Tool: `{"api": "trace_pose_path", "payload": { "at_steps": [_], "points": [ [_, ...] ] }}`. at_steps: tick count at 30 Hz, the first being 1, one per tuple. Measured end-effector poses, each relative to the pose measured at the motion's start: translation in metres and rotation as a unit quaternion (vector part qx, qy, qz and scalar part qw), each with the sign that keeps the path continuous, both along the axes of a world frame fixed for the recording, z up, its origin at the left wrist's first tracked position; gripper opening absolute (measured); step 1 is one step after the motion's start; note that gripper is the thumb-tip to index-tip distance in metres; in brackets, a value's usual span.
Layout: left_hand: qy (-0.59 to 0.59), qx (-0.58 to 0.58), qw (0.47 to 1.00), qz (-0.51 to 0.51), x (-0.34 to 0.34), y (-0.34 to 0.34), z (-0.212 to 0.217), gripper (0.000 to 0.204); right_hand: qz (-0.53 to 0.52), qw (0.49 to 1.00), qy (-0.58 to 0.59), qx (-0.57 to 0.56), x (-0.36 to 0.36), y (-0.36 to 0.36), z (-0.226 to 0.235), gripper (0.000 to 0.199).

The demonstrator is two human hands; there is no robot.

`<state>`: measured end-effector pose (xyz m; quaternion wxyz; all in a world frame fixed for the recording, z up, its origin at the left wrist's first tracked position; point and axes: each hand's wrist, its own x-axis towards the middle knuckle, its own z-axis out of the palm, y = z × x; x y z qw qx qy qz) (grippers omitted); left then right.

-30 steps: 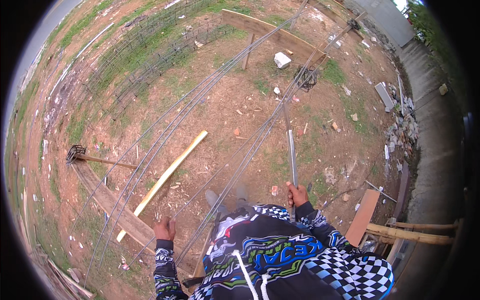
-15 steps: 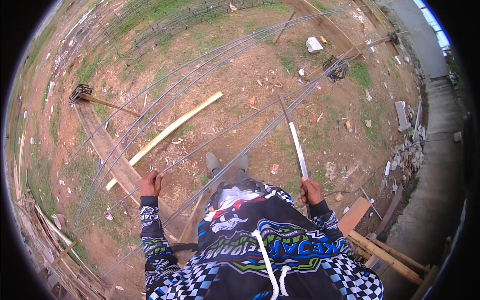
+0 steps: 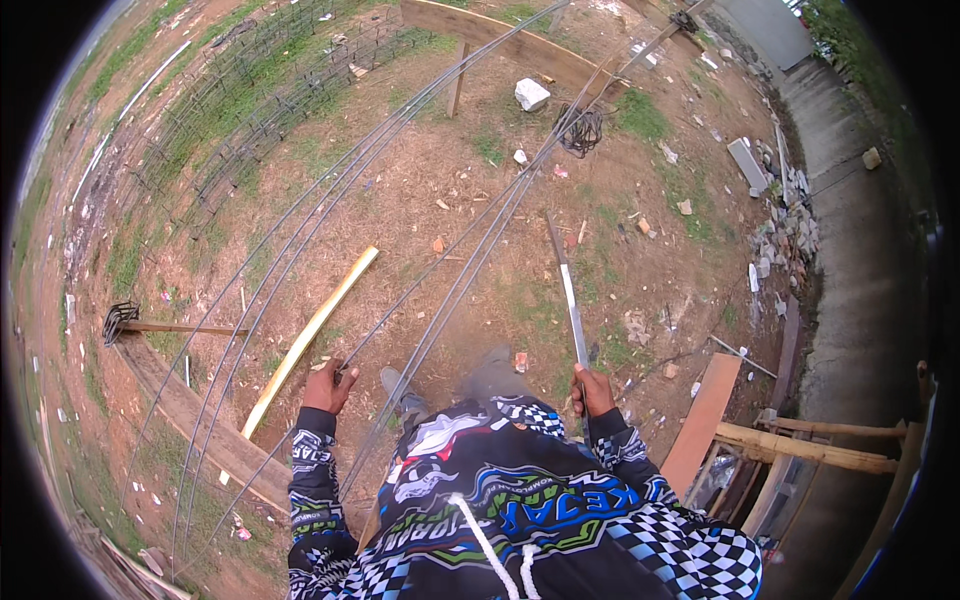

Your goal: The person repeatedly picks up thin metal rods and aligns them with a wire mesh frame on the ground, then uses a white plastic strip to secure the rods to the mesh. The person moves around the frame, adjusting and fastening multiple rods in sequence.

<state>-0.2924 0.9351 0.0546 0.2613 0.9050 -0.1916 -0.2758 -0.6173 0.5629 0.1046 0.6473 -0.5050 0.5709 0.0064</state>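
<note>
My left hand (image 3: pixel 330 388) is closed around a thin grey steel rod (image 3: pixel 384 322), which runs on past it toward the lower left. In my right hand (image 3: pixel 592 390) is a long flat metal bar (image 3: pixel 571 300), pointing away from me; its far end is dark and its middle shiny. The bar's near end is hidden by the hand and sleeve. Between my hands, more steel rods (image 3: pixel 425 345) run close together across the ground by my feet. Further rods (image 3: pixel 262 270) bow across on the left.
Left of me lies a pale wood strip (image 3: pixel 310 340) near a propped plank (image 3: pixel 190 415). Dark wire loops (image 3: pixel 580 130) hang at the far wooden support, near a white block (image 3: pixel 532 95). Timber framing (image 3: pixel 810 448) and a reddish board (image 3: pixel 703 425) stand at right, beside a concrete channel (image 3: pixel 850 280).
My view has turned right, so the ground things have shifted left. One shoe is now blurred by motion. Both hands keep their holds on the rod and the bar.
</note>
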Motion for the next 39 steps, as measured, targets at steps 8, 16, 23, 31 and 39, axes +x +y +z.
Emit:
{"api": "trace_pose_path", "payload": {
  "at_steps": [8, 16, 23, 31, 39],
  "points": [
    [-0.087, -0.073, 0.993, -0.006, 0.058, -0.255, -0.046, 0.049, 0.014, 0.997, -0.071, 0.028, -0.022, -0.118, -0.010, 0.033],
    [-0.120, -0.072, 0.989, 0.056, 0.072, -0.421, -0.040, 0.048, 0.047, 0.992, -0.113, 0.041, 0.033, -0.285, 0.009, 0.034],
    [-0.139, -0.031, 0.984, 0.105, 0.071, -0.451, -0.045, 0.051, 0.133, 0.989, -0.068, -0.023, 0.116, -0.447, 0.021, 0.044],
    [-0.149, -0.006, 0.983, 0.109, 0.069, -0.456, -0.035, 0.049, 0.240, 0.971, 0.011, -0.010, 0.160, -0.584, 0.036, 0.045],
    [-0.146, 0.023, 0.982, 0.115, 0.066, -0.458, -0.036, 0.048, 0.311, 0.948, 0.062, 0.021, 0.190, -0.676, 0.068, 0.042]
  ]
}}
